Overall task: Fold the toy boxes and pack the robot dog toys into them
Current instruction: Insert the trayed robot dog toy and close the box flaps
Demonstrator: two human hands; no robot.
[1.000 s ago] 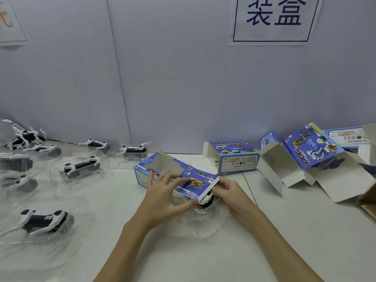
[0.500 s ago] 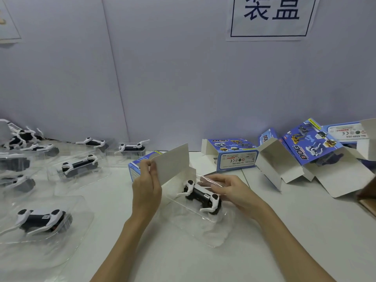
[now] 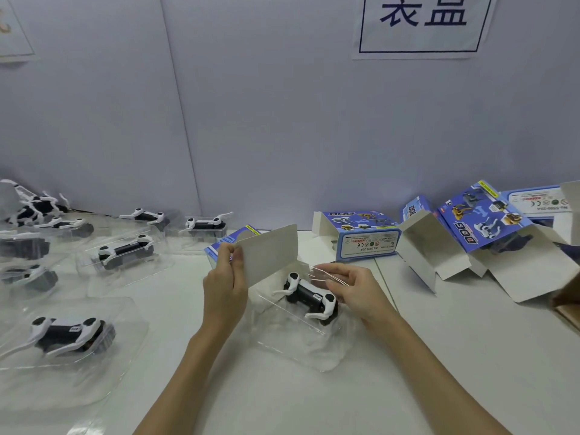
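Head view: our robot dog toy (image 3: 309,295) lies diagonally in its clear tray (image 3: 292,340).
Our left hand (image 3: 224,285) pinches the toy box (image 3: 266,255) flap upright; our right hand (image 3: 354,288) pinches the tray's edge.

Single head view, looking forward-down, close over table (image 3: 439,356).

Eight black-and-white robot dog toys (image 3: 309,295) in clear plastic blister trays (image 3: 292,337) (far-left pile unclear), about five blue printed cardboard toy boxes (image 3: 365,238), two hands (image 3: 224,285), two paper wall signs (image 3: 422,25)
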